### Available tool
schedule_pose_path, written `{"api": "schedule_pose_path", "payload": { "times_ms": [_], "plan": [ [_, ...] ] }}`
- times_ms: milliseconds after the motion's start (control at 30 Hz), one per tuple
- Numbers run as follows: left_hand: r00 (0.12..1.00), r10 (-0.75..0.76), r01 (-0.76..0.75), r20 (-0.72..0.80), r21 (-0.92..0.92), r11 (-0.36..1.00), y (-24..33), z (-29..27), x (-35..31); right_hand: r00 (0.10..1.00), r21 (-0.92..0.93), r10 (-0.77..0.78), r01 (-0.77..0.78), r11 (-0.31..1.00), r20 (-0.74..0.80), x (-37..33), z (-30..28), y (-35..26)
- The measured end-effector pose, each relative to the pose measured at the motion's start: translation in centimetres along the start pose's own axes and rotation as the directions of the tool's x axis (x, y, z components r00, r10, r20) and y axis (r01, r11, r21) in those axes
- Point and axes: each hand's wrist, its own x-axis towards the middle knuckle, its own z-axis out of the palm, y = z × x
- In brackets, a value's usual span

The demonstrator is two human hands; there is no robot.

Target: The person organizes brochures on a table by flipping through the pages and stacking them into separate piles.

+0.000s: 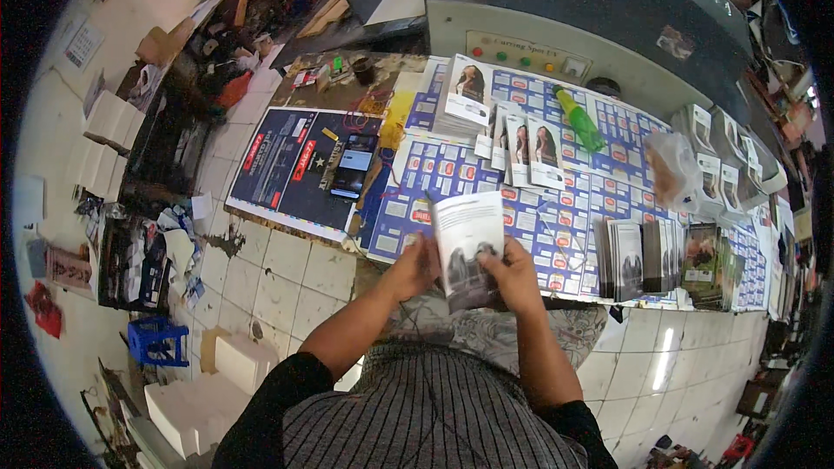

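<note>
A thin printed booklet (469,230), white at the top with a dark photo below, is held upright in front of my body. My right hand (514,276) grips its right side, thumb pressed on the front face. At its left edge my left hand (415,269) is closed around the border, with some fingers hidden behind it. Beyond my hands, several similar booklets (546,152) lie fanned on the table, next to a taller stack (463,91) of them.
Blue printed sheets (434,161) cover the table. On it lie a phone (354,165), a green bottle (580,120), a clear plastic bag (676,172) and booklet stacks (627,260) on the right. A grey machine (530,35) with coloured buttons stands behind. A blue stool (158,341) is at lower left.
</note>
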Motion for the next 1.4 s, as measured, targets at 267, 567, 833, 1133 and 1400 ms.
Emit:
{"api": "schedule_pose_path", "payload": {
  "times_ms": [267, 567, 833, 1133, 1400],
  "plan": [
    [0.844, 0.509, 0.022, -0.168, 0.96, 0.28, 0.2, -1.9, 5.8, 0.955, -0.407, 0.033, -0.157, 0.9, -0.295, 3.7, -6.2, 7.1],
    [0.923, 0.142, -0.121, 0.357, 0.62, -0.776, -1.4, -2.9, 8.3, 0.919, -0.59, -0.147, -0.107, 0.8, -0.366, 4.1, -5.4, 7.3],
    [0.928, 0.142, -0.132, 0.344, 0.662, -0.738, -1.6, -1.8, 7.7, 0.934, 0.514, 0.353, -0.274, 0.813, -0.059, 4.6, -8.4, 9.0],
    [0.922, 0.114, -0.215, 0.371, 0.733, -0.646, -0.8, -3.9, 8.4, 0.938, -0.837, -0.263, 0.326, 0.439, 0.227, 5.7, -3.6, 7.6],
    [0.938, 0.225, -0.02, 0.265, 0.687, -0.726, 4.5, -7.3, 3.3, 0.926, -0.852, -0.277, 0.35, 0.388, 0.255, 6.4, -1.9, 7.7]
  ]
}}
